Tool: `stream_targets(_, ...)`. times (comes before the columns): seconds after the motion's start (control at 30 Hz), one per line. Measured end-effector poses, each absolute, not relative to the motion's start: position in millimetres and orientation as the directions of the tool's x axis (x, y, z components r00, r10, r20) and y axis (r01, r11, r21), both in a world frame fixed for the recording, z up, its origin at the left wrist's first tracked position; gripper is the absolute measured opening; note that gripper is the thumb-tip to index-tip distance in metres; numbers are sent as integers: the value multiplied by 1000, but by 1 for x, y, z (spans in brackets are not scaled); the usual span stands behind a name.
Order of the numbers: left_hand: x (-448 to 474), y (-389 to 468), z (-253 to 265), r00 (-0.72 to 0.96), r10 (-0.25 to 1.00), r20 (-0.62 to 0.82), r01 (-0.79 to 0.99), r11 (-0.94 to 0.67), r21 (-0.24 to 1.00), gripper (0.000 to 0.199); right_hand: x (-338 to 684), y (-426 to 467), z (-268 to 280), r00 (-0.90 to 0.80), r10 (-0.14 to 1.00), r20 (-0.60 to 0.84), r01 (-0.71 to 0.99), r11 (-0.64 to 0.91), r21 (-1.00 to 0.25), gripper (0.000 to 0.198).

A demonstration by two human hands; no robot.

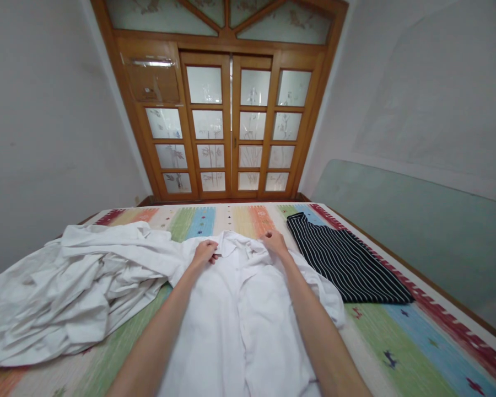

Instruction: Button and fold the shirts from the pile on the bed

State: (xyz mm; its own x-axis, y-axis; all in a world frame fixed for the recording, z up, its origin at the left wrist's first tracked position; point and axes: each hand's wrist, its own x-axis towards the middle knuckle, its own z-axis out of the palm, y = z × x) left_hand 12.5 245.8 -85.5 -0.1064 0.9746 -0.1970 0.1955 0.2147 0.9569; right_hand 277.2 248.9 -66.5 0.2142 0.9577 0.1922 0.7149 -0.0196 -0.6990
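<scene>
A white button-up shirt [227,314] lies spread in front of me, its collar at the far end and its button line running toward me. At the left side of the collar, my left hand [206,251] is closed in a pinch on the fabric. My right hand [275,241] is closed too, fingers curled at the shirt's right shoulder beside the collar. Its fingertips are small and partly blurred. The shirt's right sleeve shows beyond my right forearm, and the left one runs toward the white pile.
A crumpled pile of white clothing [78,292] lies on the left. To the right is a folded black garment with white stripes [347,262]. Both rest on a colourful striped cover [380,342]. Wooden glazed doors [231,127] stand beyond, with walls on either side.
</scene>
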Motion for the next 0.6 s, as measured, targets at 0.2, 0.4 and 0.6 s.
stream_targets(0.2, 13, 236, -107, -98, 967, 233, 479, -160, 863, 30, 276, 242, -43, 14, 1000, -4, 913, -14, -409, 24)
stream_targets(0.4, 14, 236, -118, 166, 915, 367, 639, -383, 667, 46, 270, 244, -49, -25, 990, -140, 941, -24, -339, 15)
stream_targets(0.6, 20, 233, -123, 268, 905, 330, 753, -411, 514, 55, 263, 263, -40, 183, 975, 123, 914, -123, -388, 12)
